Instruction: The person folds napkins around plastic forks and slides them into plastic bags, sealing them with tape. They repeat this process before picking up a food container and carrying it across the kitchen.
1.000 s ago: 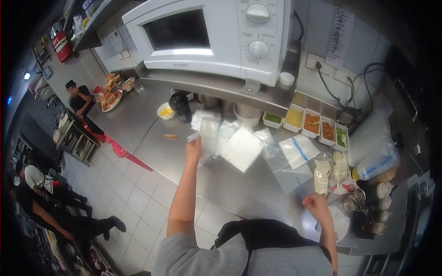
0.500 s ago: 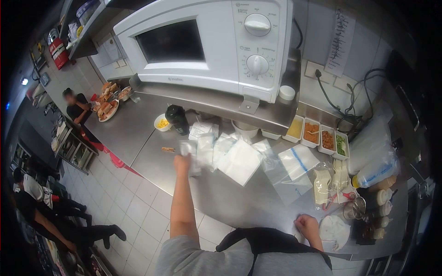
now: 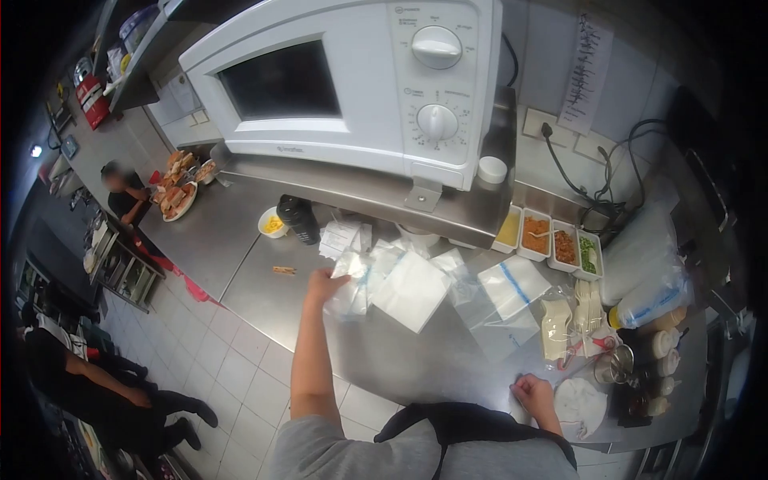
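My left hand is closed on the near left edge of a clear plastic bag lying on the steel counter. Beside that bag spreads a row of more plastic bags and a white square sheet. Just left of the hand lies a wooden clothespin. Behind it are white paper slips and a black lidded cup. Near the counter's front edge rests my right hand, its fingers curled in with nothing visible in them. A crumpled white cloth lies to its right.
A microwave stands on a raised shelf. Trays of chopped food, packed plastic cutlery and sauce bottles line the right. A yellow-filled bowl and a bread plate are left. Two people are farther left.
My left hand has moved slightly right and down, laying the plastic it held beside the other bags. My right hand stays put. The view has shifted slightly.
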The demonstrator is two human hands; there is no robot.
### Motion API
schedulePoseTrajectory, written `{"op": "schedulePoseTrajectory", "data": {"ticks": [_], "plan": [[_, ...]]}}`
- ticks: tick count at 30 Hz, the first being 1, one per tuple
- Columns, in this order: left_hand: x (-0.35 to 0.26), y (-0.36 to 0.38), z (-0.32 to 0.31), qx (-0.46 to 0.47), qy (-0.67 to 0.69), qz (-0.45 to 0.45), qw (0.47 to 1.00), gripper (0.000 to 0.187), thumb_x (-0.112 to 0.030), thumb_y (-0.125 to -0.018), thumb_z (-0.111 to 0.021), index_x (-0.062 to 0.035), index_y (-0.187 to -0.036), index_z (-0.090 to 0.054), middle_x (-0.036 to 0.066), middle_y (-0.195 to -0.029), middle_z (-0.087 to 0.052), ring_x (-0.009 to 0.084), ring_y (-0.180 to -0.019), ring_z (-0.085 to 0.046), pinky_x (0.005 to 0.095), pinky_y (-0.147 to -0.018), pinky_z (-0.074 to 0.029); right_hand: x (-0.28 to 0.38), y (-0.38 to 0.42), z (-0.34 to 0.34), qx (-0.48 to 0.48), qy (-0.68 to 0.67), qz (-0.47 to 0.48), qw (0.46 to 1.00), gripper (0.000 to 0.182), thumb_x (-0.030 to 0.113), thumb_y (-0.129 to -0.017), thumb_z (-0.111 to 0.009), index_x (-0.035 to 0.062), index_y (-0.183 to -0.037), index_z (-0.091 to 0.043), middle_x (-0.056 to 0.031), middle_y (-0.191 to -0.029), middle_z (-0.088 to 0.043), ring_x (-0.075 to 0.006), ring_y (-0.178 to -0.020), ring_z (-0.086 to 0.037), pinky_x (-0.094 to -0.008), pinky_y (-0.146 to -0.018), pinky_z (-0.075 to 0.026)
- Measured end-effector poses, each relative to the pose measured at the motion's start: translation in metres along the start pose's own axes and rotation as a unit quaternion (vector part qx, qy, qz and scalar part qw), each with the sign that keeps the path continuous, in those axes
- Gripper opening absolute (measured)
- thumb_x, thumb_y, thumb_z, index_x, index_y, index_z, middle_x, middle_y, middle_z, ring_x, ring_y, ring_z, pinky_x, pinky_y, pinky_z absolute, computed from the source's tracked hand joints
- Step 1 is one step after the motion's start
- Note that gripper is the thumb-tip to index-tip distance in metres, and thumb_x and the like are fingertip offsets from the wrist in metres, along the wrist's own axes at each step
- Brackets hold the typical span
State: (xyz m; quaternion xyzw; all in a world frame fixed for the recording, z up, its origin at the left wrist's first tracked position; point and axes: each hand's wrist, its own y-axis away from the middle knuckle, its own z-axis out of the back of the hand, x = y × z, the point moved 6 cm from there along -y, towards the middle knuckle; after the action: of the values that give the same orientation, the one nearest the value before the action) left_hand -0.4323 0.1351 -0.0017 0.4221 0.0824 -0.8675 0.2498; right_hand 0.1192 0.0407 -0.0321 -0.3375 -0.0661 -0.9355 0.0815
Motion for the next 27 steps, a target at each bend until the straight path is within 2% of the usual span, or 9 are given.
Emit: {"op": "schedulePoseTrajectory", "data": {"ticks": [7,10,12,14,15,16,18,21,27], "plan": [[-0.047,-0.059,0.025,0.118,0.02,-0.078,0.99,0.028,-0.022,-0.071,-0.077,0.0008,-0.084,-0.07,0.006,-0.069,-0.066,0.0093,-0.06,-0.056,0.0275,-0.058,-0.046,-0.002,-0.002,0.0,-0.008,-0.002,0.0,1.0,0.018,0.021,-0.073,-0.073,0.0084,-0.073,-0.061,-0.0054,-0.056,-0.058,-0.0201,-0.048,-0.054,-0.0312,-0.049,-0.043],[-0.068,-0.084,0.0,0.151,0.013,-0.17,0.974,0.039,-0.028,-0.068,-0.08,-0.0005,-0.094,-0.068,0.01,-0.082,-0.068,0.0148,-0.072,-0.062,0.0275,-0.071,-0.048,-0.004,-0.005,-0.002,0.008,0.0,-0.001,1.0,0.018,0.021,-0.073,-0.073,0.0088,-0.073,-0.061,-0.0053,-0.056,-0.058,-0.0202,-0.048,-0.055,-0.0313,-0.049,-0.043],[-0.085,-0.085,-0.023,0.09,-0.122,-0.221,0.963,0.065,-0.04,-0.068,-0.077,-0.0038,-0.119,-0.057,0.016,-0.115,-0.06,0.024,-0.106,-0.057,0.0397,-0.092,-0.043,-0.005,-0.004,-0.001,0.007,-0.003,-0.003,1.0,0.018,0.021,-0.074,-0.073,0.0089,-0.073,-0.061,-0.0053,-0.056,-0.057,-0.0203,-0.048,-0.055,-0.0314,-0.049,-0.043],[-0.088,-0.06,-0.048,0.112,-0.219,-0.124,0.961,0.089,-0.055,-0.07,-0.069,-0.0103,-0.138,-0.036,0.018,-0.14,-0.037,0.0324,-0.131,-0.033,0.0579,-0.102,-0.026,-0.002,-0.002,0.0,-0.008,-0.013,-0.009,1.0,0.017,0.022,-0.074,-0.073,0.01,-0.072,-0.06,-0.0051,-0.056,-0.058,-0.021,-0.049,-0.055,-0.0321,-0.049,-0.043],[-0.071,-0.056,-0.068,0.026,-0.275,-0.181,0.944,0.086,-0.062,-0.075,-0.057,-0.0134,-0.141,-0.031,0.015,-0.147,-0.026,0.0377,-0.136,-0.021,0.0682,-0.099,-0.016,-0.001,-0.002,0.001,-0.015,-0.014,-0.014,1.0,0.017,0.022,-0.074,-0.073,0.01,-0.072,-0.06,-0.0051,-0.056,-0.058,-0.021,-0.049,-0.055,-0.0321,-0.049,-0.043],[-0.069,-0.039,-0.081,0.03,-0.275,-0.188,0.942,0.086,-0.062,-0.075,-0.057,-0.0134,-0.141,-0.031,0.015,-0.147,-0.026,0.0377,-0.136,-0.021,0.0682,-0.099,-0.016,-0.001,-0.001,0.001,-0.025,-0.009,-0.02,0.999,0.017,0.022,-0.074,-0.072,0.0105,-0.072,-0.06,-0.005,-0.056,-0.057,-0.0214,-0.049,-0.055,-0.0326,-0.049,-0.043],[-0.083,-0.002,-0.087,-0.109,-0.27,-0.235,0.927,0.076,-0.062,-0.08,-0.051,-0.0178,-0.141,-0.034,0.014,-0.146,-0.028,0.0415,-0.134,-0.022,0.0678,-0.1,-0.015,-0.002,0.005,-0.001,-0.035,-0.006,-0.036,0.999,0.017,0.023,-0.075,-0.072,0.0111,-0.072,-0.06,-0.0048,-0.056,-0.057,-0.0219,-0.049,-0.055,-0.0331,-0.049,-0.043],[-0.08,0.02,-0.111,-0.095,-0.299,-0.234,0.92,0.068,-0.057,-0.085,-0.048,-0.021,-0.141,-0.034,0.013,-0.146,-0.028,0.0419,-0.134,-0.022,0.0673,-0.101,-0.015,-0.004,0.003,-0.001,-0.04,0.002,-0.038,0.998,0.018,0.025,-0.075,-0.072,0.0117,-0.07,-0.06,-0.0046,-0.055,-0.057,-0.0224,-0.049,-0.056,-0.0342,-0.049,-0.043],[-0.069,-0.006,-0.111,-0.051,-0.307,-0.234,0.921,0.064,-0.056,-0.088,-0.042,-0.0238,-0.142,-0.031,0.009,-0.148,-0.027,0.0394,-0.135,-0.021,0.0681,-0.102,-0.01,0.026,-0.009,0.004,-0.016,0.046,-0.006,0.999,0.033,0.028,-0.074,-0.071,0.0139,-0.101,-0.059,-0.0064,-0.073,-0.062,-0.0265,-0.062,-0.061,-0.0374,-0.054,-0.047]]}}
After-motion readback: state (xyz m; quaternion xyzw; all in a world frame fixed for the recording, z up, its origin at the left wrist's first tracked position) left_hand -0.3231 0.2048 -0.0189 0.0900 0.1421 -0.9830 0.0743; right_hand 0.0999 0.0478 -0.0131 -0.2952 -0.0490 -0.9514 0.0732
